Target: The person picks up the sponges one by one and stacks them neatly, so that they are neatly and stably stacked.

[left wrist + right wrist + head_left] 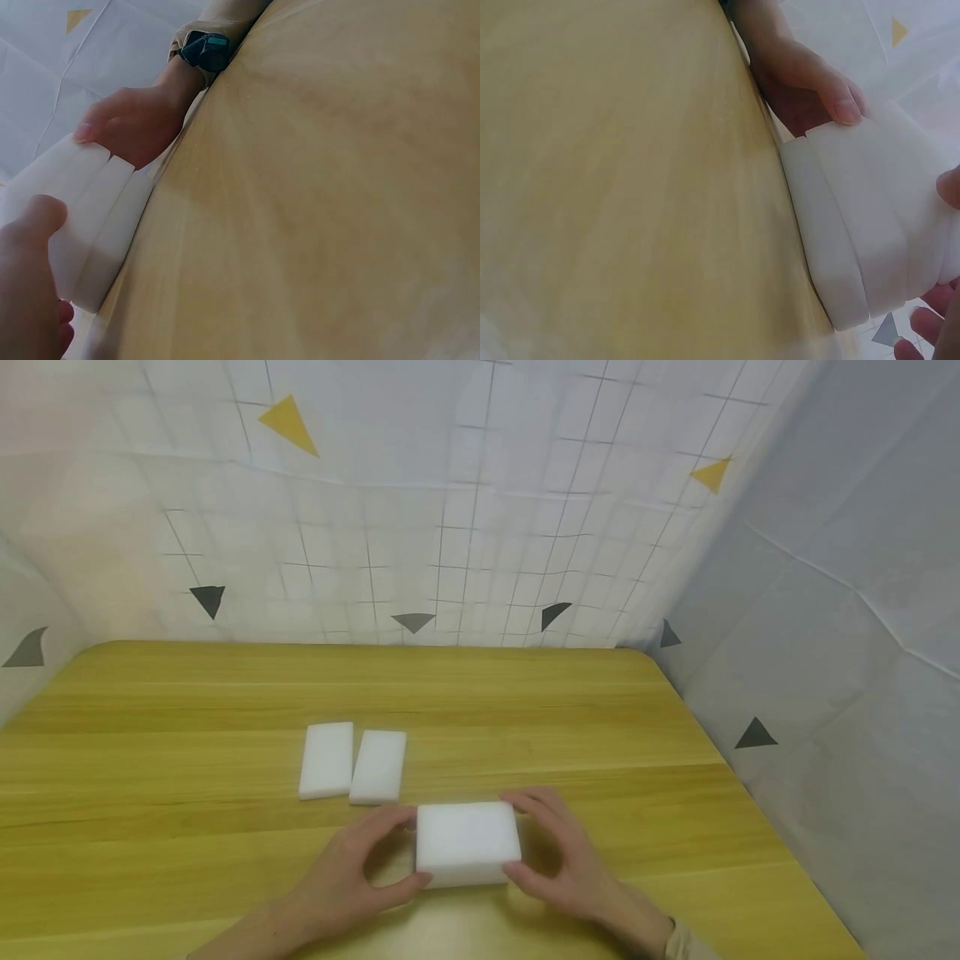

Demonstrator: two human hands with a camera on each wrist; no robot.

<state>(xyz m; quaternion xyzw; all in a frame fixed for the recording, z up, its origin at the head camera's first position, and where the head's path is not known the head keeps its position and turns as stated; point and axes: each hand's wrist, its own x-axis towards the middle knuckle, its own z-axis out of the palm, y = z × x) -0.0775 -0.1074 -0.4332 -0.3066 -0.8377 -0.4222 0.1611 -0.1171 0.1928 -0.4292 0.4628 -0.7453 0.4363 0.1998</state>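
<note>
two white sponges (327, 760) (378, 767) lie flat side by side on the wooden table (525, 718) in the head view, a thin gap between them, just beyond the left hand (345, 870). nearer the person and to the right is a white sponge stack (467, 839), held between both hands. the left hand grips its left end, thumb at the near corner and fingers at the far one; the right hand (566, 860) grips the right end the same way. a beige sleeve (679, 939) shows at the right wrist. behind the table hangs a pale sheet (390, 502) with grid lines and yellow, grey and black triangles, and a greyish sheet (840, 560) runs along the right side.

from the left wrist, the stack shows at least three layers, its lowest by the tabletop. the left thumb presses its side, and the stack hides much of the right hand's fingers. a dark device (206, 51) is strapped on the right wrist.

from the right wrist, the layers show seams between them. the left thumb rests on the far end; the right hand is partly cut off by the frame edge, with a grey triangle (886, 331) behind its fingertips.
</note>
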